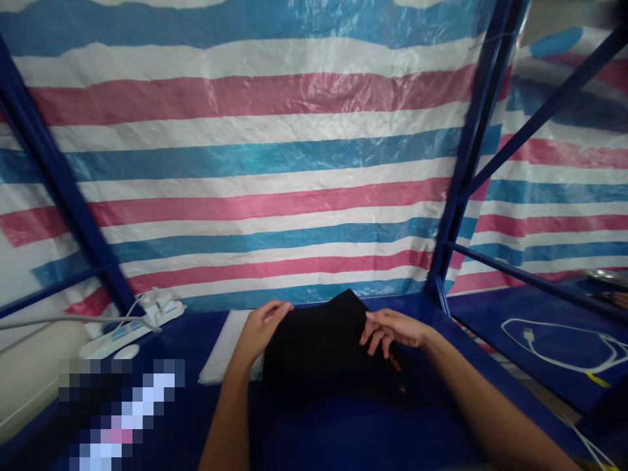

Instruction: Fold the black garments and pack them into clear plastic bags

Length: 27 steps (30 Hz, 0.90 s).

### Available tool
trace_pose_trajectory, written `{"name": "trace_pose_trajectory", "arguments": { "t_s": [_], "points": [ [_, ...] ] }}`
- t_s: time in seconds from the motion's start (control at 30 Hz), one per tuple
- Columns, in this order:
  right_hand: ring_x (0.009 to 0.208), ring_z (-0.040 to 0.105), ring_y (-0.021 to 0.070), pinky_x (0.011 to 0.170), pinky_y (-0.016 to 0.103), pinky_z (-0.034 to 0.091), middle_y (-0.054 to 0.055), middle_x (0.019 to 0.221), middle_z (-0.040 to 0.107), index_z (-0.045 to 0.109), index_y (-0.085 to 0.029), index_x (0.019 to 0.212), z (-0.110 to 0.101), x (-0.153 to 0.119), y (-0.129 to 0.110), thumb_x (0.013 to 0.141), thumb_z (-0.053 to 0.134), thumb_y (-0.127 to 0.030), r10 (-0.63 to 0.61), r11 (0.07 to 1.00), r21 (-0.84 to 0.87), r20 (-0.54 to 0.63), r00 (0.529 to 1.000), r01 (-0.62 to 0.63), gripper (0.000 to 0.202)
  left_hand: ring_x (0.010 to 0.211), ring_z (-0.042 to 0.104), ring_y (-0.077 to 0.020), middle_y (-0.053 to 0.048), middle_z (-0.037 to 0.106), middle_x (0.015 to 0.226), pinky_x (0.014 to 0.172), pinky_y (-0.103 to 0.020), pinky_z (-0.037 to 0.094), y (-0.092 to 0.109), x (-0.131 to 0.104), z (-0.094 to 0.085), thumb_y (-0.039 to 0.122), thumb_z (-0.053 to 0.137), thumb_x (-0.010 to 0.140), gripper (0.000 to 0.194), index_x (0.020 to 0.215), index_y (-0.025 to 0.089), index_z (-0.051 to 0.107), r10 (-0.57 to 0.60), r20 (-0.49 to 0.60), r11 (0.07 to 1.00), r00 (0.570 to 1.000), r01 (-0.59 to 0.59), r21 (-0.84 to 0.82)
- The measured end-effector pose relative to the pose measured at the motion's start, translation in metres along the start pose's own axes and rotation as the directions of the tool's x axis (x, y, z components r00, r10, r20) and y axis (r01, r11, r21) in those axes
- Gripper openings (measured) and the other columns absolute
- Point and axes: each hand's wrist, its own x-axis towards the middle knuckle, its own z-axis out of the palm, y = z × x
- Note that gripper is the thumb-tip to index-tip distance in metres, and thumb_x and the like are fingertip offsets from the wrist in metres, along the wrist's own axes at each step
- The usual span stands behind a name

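A black cloth item [314,347] with small orange lettering near its right side lies on the blue surface [304,438] in front of me. At its upper left edge, my left hand [265,326] pinches the fabric between thumb and fingers. My right hand [390,330] is at the upper right edge, with thumb and index finger closed on the cloth and the other fingers curled over it. White sheets [223,350] lie partly beneath my left hand and forearm, left of the cloth.
A white power strip [130,333] with plugs and cables sits at the left, beside a small white oval object [126,352]. Blue metal posts [454,196] stand on both sides before a striped plastic sheet [275,157]. A coiled white cable [564,366] lies at the right.
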Motion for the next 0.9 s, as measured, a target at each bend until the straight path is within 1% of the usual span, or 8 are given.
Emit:
{"name": "trace_pose_trajectory", "arguments": {
  "t_s": [0.07, 0.13, 0.2, 0.3, 0.37, 0.57, 0.73, 0.9],
  "points": [
    [0.096, 0.082, 0.0307, 0.057, 0.027, 0.065, 0.022, 0.122, 0.076, 0.074, -0.011, 0.109, 0.0, -0.002, 0.001, 0.097, 0.07, -0.058, 0.085, 0.995, -0.061, 0.147, 0.985, -0.077, 0.049, 0.111, 0.071, -0.032, -0.007, 0.08, 0.113, 0.107, -0.041, 0.051, 0.001, -0.004, 0.008, 0.056, 0.074, 0.092, 0.033, 0.102, 0.026, 0.083, 0.037, 0.097, 0.988, 0.995, -0.051, 0.144],
    [0.106, 0.08, 0.0328, 0.06, 0.026, 0.067, 0.023, 0.131, 0.073, 0.073, -0.013, 0.12, 0.0, -0.004, 0.002, 0.096, 0.074, -0.051, 0.104, 0.993, -0.084, 0.238, 0.966, -0.087, 0.044, 0.117, 0.068, -0.0349, -0.008, 0.08, 0.116, 0.116, -0.046, 0.045, 0.003, -0.012, 0.02, 0.054, 0.081, 0.086, 0.031, 0.104, 0.028, 0.084, 0.077, 0.153, 0.966, 0.985, -0.112, 0.234],
    [0.112, 0.079, 0.0342, 0.064, 0.027, 0.068, 0.023, 0.137, 0.07, 0.072, -0.016, 0.129, 0.002, -0.005, 0.002, 0.097, 0.075, -0.047, 0.084, 0.996, -0.064, 0.293, 0.952, -0.068, 0.045, 0.13, 0.062, -0.0372, -0.008, 0.078, 0.125, 0.127, -0.051, 0.031, 0.008, -0.023, 0.035, 0.053, 0.083, 0.084, 0.033, 0.108, 0.03, 0.084, 0.112, 0.182, 0.951, 0.977, -0.159, 0.266],
    [0.097, 0.083, 0.0275, 0.061, 0.025, 0.067, 0.02, 0.141, 0.069, 0.059, -0.025, 0.15, 0.009, -0.003, 0.001, 0.097, 0.077, -0.039, 0.079, 0.997, -0.009, 0.339, 0.937, -0.08, 0.058, 0.148, 0.049, -0.037, -0.006, 0.069, 0.145, 0.133, -0.057, 0.007, 0.011, -0.044, 0.054, 0.055, 0.073, 0.094, 0.038, 0.126, 0.034, 0.079, 0.132, 0.315, 0.919, 0.94, -0.235, 0.318],
    [0.084, 0.084, 0.0225, 0.058, 0.023, 0.066, 0.018, 0.143, 0.068, 0.048, -0.032, 0.158, 0.015, 0.0, 0.002, 0.097, 0.077, -0.035, 0.118, 0.991, 0.01, 0.367, 0.923, -0.131, 0.067, 0.153, 0.043, -0.0381, -0.007, 0.062, 0.154, 0.132, -0.062, -0.002, 0.008, -0.057, 0.061, 0.055, 0.069, 0.097, 0.045, 0.137, 0.036, 0.072, 0.111, 0.414, 0.868, 0.903, -0.291, 0.402],
    [0.09, 0.084, 0.0244, 0.069, 0.027, 0.069, 0.02, 0.142, 0.069, 0.064, -0.022, 0.145, 0.023, 0.007, 0.008, 0.099, 0.075, -0.038, 0.232, 0.97, -0.019, 0.383, 0.894, -0.244, 0.05, 0.161, 0.029, -0.0373, -0.006, 0.041, 0.17, 0.131, -0.065, -0.003, -0.013, -0.078, 0.051, 0.062, 0.059, 0.101, 0.064, 0.16, 0.038, 0.048, 0.108, 0.559, 0.744, 0.822, -0.44, 0.503],
    [0.091, 0.084, 0.0255, 0.068, 0.03, 0.07, 0.02, 0.142, 0.069, 0.062, -0.022, 0.146, 0.022, 0.011, 0.001, 0.098, 0.075, -0.04, 0.252, 0.967, -0.074, 0.41, 0.877, -0.243, 0.053, 0.161, 0.027, -0.039, -0.007, 0.04, 0.171, 0.13, -0.068, 0.0, -0.015, -0.077, 0.047, 0.066, 0.06, 0.1, 0.065, 0.158, 0.038, 0.051, 0.093, 0.568, 0.729, 0.818, -0.444, 0.521],
    [0.095, 0.083, 0.027, 0.064, 0.029, 0.068, 0.02, 0.129, 0.075, 0.066, -0.018, 0.138, 0.029, 0.033, -0.029, 0.095, 0.077, -0.047, 0.102, 0.984, -0.169, 0.266, 0.958, -0.058, 0.053, 0.16, 0.028, -0.0404, -0.008, 0.043, 0.169, 0.129, -0.07, 0.0, -0.018, -0.08, 0.058, 0.062, 0.064, 0.098, 0.063, 0.156, 0.038, 0.055, 0.131, 0.545, 0.71, 0.828, -0.462, 0.531]
  ]
}}
